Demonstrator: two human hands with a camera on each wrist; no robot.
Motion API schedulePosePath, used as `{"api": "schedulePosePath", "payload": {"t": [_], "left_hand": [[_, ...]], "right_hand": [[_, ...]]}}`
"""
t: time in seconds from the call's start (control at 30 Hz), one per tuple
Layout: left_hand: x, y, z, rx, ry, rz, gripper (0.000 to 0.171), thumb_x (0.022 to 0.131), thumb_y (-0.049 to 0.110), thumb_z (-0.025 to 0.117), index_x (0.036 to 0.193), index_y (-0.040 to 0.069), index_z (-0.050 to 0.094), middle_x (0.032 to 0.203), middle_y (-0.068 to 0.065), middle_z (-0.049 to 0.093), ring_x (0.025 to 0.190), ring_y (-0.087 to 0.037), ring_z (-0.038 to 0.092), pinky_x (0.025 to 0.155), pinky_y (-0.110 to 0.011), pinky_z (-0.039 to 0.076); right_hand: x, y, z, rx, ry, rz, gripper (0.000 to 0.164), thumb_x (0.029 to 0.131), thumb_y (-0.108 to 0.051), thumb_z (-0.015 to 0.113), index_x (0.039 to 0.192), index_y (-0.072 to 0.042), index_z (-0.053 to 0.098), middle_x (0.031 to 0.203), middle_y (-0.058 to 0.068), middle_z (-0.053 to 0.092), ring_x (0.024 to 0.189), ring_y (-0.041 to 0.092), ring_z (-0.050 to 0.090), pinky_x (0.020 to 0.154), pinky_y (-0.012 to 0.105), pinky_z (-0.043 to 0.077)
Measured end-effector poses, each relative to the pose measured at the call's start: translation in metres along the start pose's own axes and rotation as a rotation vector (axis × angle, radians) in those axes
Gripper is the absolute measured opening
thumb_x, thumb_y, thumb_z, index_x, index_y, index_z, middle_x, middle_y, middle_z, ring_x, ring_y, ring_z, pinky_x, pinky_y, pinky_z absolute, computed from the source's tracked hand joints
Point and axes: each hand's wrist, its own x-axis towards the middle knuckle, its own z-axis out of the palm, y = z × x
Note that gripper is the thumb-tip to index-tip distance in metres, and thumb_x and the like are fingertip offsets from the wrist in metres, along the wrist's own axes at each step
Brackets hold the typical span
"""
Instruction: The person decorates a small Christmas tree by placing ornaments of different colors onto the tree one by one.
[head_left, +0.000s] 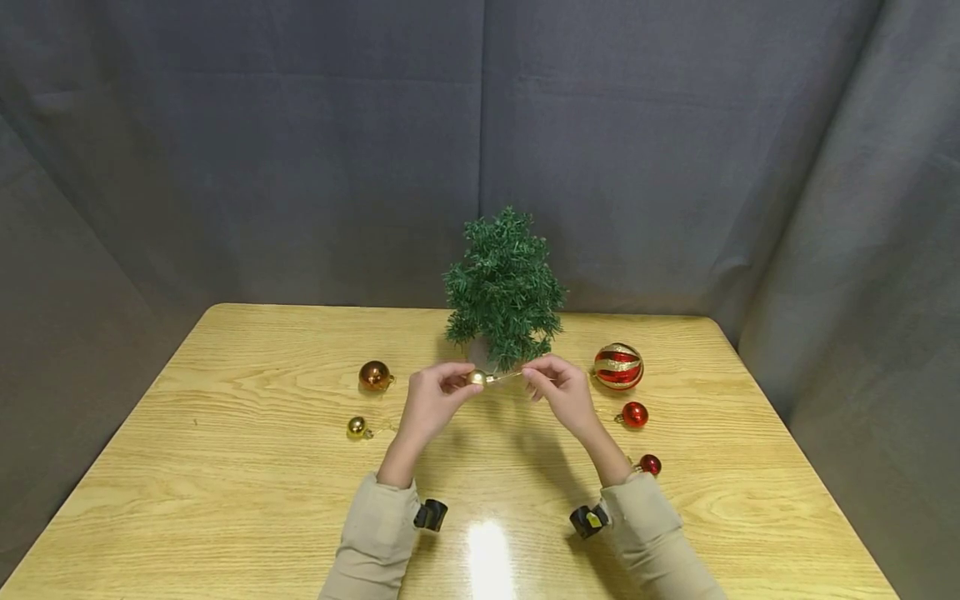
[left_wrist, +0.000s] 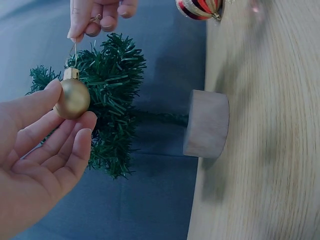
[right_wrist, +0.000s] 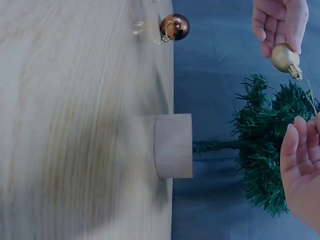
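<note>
Between thumb and fingers, my left hand pinches a small matte gold Christmas bauble. My right hand pinches the thin gold hanging string of that bauble and holds it taut off to the right. Both hands are raised above the table, in front of a small artificial Christmas tree. The tree stands upright on a round wooden base, which is mostly hidden in the head view. In the left wrist view, the bauble's cap faces the right hand's fingertips.
Left of the hands lie a brown bauble and a shiny gold bauble. On the right are a red-and-gold striped bauble, a red bauble and a dark red one. A grey curtain hangs behind the wooden table.
</note>
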Motion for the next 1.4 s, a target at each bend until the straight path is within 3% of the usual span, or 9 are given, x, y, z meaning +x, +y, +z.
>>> {"api": "schedulePosePath", "payload": {"t": [0.13,0.67,0.93,1.13,1.27,1.4], "left_hand": [[-0.001,0.0,0.001,-0.002,0.0,-0.011,0.028,0.076,0.01,0.071,0.1,-0.003,0.066,0.085,-0.011,0.065,0.073,-0.02,0.06,0.064,-0.028,0.049],[0.0,-0.002,0.012,0.03,-0.051,-0.03,0.028,0.075,0.008,0.071,0.1,-0.003,0.065,0.082,-0.01,0.064,0.071,-0.019,0.059,0.062,-0.026,0.049],[0.0,-0.002,0.017,0.037,-0.097,-0.044,0.025,0.075,0.008,0.071,0.098,-0.002,0.066,0.084,-0.011,0.064,0.071,-0.02,0.06,0.062,-0.024,0.049],[0.002,-0.002,0.017,0.035,-0.125,-0.056,0.027,0.076,0.011,0.071,0.1,-0.002,0.064,0.089,-0.011,0.064,0.075,-0.021,0.06,0.064,-0.026,0.049],[0.004,0.0,0.013,0.051,-0.146,-0.075,0.029,0.079,0.013,0.069,0.103,-0.001,0.063,0.097,-0.013,0.063,0.081,-0.022,0.059,0.069,-0.029,0.049],[0.009,0.004,0.012,0.08,-0.151,-0.043,0.027,0.081,0.015,0.066,0.103,0.0,0.064,0.098,-0.012,0.063,0.082,-0.021,0.06,0.069,-0.03,0.049]], "right_hand": [[0.001,-0.001,-0.002,-0.007,0.006,0.013,0.007,0.083,0.014,0.052,0.084,0.019,0.056,0.068,-0.01,0.057,0.057,0.003,0.054,0.048,0.029,0.048],[0.009,0.016,-0.003,-0.015,0.03,-0.004,0.009,0.086,0.003,0.054,0.085,0.013,0.056,0.071,0.001,0.059,0.059,0.01,0.054,0.048,0.037,0.048],[0.013,0.008,-0.001,-0.01,0.029,0.019,0.01,0.086,0.003,0.054,0.087,0.012,0.058,0.07,-0.003,0.058,0.058,0.008,0.053,0.047,0.027,0.047],[0.018,-0.017,0.005,-0.019,0.003,-0.006,0.007,0.085,0.012,0.05,0.086,0.016,0.056,0.066,-0.004,0.053,0.053,0.005,0.048,0.045,0.019,0.042],[0.021,-0.02,0.007,-0.024,-0.036,-0.042,0.006,0.083,0.015,0.051,0.085,0.017,0.056,0.061,0.012,0.052,0.048,0.008,0.046,0.043,0.023,0.041],[0.021,-0.017,0.007,-0.021,-0.072,-0.071,0.005,0.082,0.016,0.051,0.083,0.017,0.056,0.06,0.025,0.048,0.045,0.016,0.045,0.04,0.03,0.04]]}}
